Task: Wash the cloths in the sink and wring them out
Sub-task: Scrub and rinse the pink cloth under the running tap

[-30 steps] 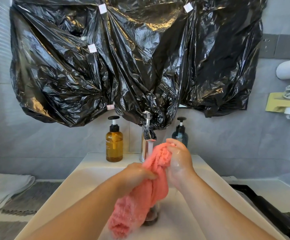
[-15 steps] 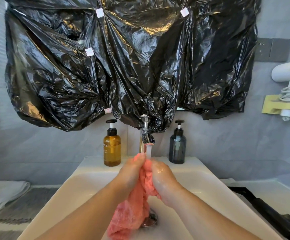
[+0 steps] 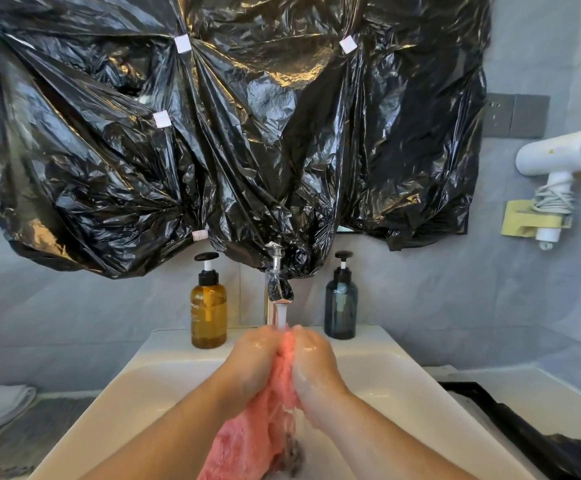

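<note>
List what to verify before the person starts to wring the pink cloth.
1. Both hands hold the cloth: ok. The left hand and right hand grip the top of the cloth.
2. Cloth under the water: ok. The water from the tap lands on its top edge.
3. Cloth over the sink: ok. Its lower end hangs in the basin.
4. Tap off: not ok. Water is running.
5. Drain free: cannot tell. Cloth and water partly hide it.
</note>
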{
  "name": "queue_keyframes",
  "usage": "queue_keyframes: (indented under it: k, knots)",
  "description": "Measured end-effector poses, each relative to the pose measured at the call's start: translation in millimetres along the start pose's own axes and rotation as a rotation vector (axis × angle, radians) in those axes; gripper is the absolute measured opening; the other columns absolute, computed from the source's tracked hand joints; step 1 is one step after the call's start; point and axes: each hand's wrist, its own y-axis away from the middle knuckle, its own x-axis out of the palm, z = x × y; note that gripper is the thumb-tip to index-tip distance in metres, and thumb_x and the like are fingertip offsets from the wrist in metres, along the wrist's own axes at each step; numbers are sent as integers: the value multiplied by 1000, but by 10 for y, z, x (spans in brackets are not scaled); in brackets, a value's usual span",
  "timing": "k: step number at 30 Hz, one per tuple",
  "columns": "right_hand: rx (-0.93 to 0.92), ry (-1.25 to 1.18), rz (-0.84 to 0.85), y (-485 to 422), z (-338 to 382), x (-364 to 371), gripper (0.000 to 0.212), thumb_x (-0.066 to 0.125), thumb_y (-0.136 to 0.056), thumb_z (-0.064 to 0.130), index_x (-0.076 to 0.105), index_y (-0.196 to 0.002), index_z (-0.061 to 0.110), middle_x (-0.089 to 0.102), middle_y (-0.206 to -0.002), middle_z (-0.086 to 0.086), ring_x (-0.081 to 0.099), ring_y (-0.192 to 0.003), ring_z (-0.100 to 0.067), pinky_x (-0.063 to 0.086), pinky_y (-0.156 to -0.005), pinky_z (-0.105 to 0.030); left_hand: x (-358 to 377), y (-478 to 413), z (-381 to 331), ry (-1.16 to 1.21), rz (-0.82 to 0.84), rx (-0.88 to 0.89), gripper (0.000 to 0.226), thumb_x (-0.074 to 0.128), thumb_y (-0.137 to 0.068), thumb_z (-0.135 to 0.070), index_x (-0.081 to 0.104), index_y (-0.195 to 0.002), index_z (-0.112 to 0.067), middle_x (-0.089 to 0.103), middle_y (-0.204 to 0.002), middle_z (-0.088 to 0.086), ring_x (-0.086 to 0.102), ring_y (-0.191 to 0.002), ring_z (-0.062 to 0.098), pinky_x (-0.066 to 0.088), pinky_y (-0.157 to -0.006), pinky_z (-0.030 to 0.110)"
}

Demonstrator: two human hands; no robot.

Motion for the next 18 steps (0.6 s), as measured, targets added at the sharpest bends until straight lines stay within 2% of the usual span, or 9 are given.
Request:
queue_keyframes:
  k: [1,3,4,6,8,12,15,16,18]
  knots:
    - [15,-20,12,-56,-17,8,38,51,-83,47,74,-90,17,76,-86,-11,74,-88,-30,60,-86,-48,-13,27,-26,65,22,-19,27,51,-100,-21,72,-88,-8,76,-83,11,74,-76,21,56,-68,31]
    - [55,-54,47,16,8,-1,55,56,-70,57,76,-101,17,77,-95,-11,75,-93,-30,59,-91,-48,-72,23,-46,188,20,-49,30,53,-100,-26,75,-93,-6,77,-88,16,76,-84,29,59,-80,40]
    - [100,-81,80,55,38,-1,56,59,-73,56,77,-105,15,78,-98,-12,75,-95,-29,58,-92,-46,-111,11,-41,193,-12,-64,31,54,-100,-29,75,-97,-6,77,-90,16,75,-87,31,58,-86,44]
    - [125,-30,146,138,104,-26,38,60,-90,46,80,-103,16,79,-92,-8,76,-89,-25,60,-83,-34,-190,-32,21,179,-96,-61,29,59,-98,-33,75,-100,-9,77,-92,15,75,-89,31,57,-91,47]
    - [72,76,83,166,127,-36,27,61,-94,39,80,-93,20,78,-84,-2,74,-82,-21,56,-69,-27,-210,-57,60,175,-186,-58,28,63,-96,-33,74,-100,-8,76,-94,16,74,-90,32,58,-90,48]
    - [-75,160,7,204,129,23,34,51,-99,43,75,-86,23,76,-87,0,71,-89,-20,58,-86,-37,-150,-92,147,31,-310,-23,26,54,-102,-34,61,-101,-9,66,-99,14,65,-93,28,53,-82,39]
    - [-170,200,-18,231,109,56,33,42,-105,39,69,-98,22,70,-94,6,66,-94,-15,54,-92,-36,-109,-119,180,-74,-277,65,29,43,-107,-24,62,-91,-9,65,-97,11,61,-89,25,51,-83,40]
    - [-189,231,-21,195,88,64,31,42,-106,34,68,-99,19,67,-91,8,64,-92,-14,54,-90,-33,-72,-122,170,-57,-243,85,29,42,-107,-19,63,-89,-10,67,-97,10,62,-88,25,53,-84,39]
    - [-168,220,-40,168,88,67,30,44,-105,25,67,-89,17,65,-84,6,63,-84,-14,54,-80,-30,-40,-101,116,-16,-195,158,34,37,-108,-13,67,-91,-13,68,-95,5,65,-86,16,53,-82,25]
